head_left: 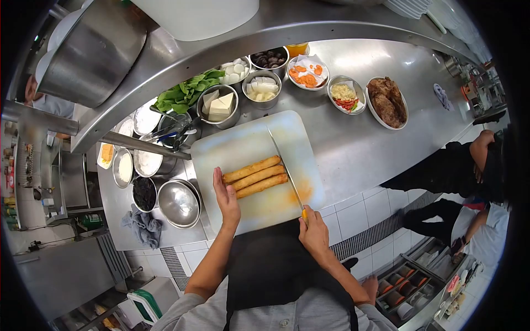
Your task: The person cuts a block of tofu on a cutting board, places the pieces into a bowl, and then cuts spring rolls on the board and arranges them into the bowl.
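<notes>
Three long golden fried rolls (255,177) lie side by side on a pale cutting board (259,212). Against their left ends rests my left hand (226,194), its fingers stretched out and flat. My right hand (313,227) is wrapped round the yellow handle of a long knife (286,165). The knife's blade runs up the board, along the right ends of the rolls.
Behind the board stand pots of tofu (221,106) and pale slices (261,91), a carrot bowl (308,72) and a dish of browned meat (387,103). Metal bowls (179,203) and a grey cloth (142,226) sit left. A shelf edge (265,34) overhangs. Two people are at right.
</notes>
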Demonstrator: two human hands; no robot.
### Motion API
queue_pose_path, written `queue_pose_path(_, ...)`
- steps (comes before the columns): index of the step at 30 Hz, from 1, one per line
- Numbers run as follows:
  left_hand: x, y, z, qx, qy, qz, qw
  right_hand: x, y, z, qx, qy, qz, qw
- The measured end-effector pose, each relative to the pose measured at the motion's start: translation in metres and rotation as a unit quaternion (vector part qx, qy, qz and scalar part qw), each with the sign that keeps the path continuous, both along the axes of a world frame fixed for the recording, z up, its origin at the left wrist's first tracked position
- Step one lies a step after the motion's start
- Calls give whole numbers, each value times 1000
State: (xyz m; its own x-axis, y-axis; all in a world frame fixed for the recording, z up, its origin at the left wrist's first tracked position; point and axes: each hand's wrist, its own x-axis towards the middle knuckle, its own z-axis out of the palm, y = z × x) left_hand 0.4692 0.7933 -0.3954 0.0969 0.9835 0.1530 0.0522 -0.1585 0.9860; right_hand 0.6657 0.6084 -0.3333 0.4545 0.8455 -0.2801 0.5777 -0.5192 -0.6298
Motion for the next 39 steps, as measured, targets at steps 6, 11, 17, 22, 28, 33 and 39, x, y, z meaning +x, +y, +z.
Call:
queue_pose_path(6, -5, 0, -1, 6, 6, -27, 1000, -9, 1, 1, -3, -30, -9, 1000)
queue_pose_path(11, -9, 1, 2, 12, 18, -54, 998, -15, 1, 4, -9, -47, -12, 999)
queue_pose_path(17, -16, -1, 10, 36, 134, -37, 990, -20, -2, -3, 9, -58, -32, 998)
queue_pose_path(22, -19, -4, 23, 63, 236, -2, 970, -22, -7, -6, 13, -59, -74, 995)
queue_pose_path(28, -21, 11, 10, 1, 136, 21, 990, -19, -16, -1, 1, -83, -49, 995)
queue_pose_path(33, -19, 23, 7, -2, 45, 6, 999, -22, -19, 2, -16, -80, -34, 996)
queue_pose_path(39, -13, 17, 12, -13, 48, -5, 999, -25, -19, 3, 3, -82, -65, 995)
